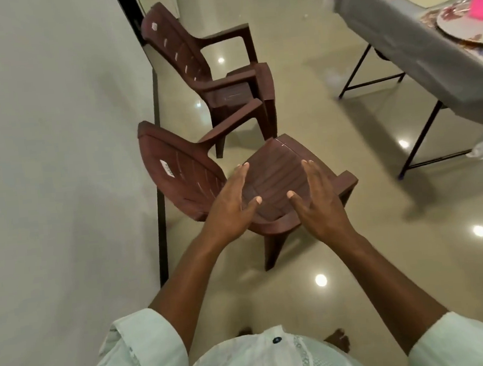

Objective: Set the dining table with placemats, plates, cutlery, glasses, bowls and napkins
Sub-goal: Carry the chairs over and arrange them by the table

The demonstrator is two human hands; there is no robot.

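Two empty hands, left (pixel 230 204) and right (pixel 318 202), fingers spread, are held above the brown plastic armchair (pixel 269 177); beyond it, patterned plates (pixel 454 27) are already laid on the grey-clothed dining table (pixel 416 59).

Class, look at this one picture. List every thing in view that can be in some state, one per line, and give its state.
left hand: open, fingers spread, holding nothing
right hand: open, fingers spread, holding nothing
near chair: upright, seat bare, under the hands
far chair: upright, against the wall, unoccupied
table: covered with grey cloth
plates: laid on placemats, pink items on top
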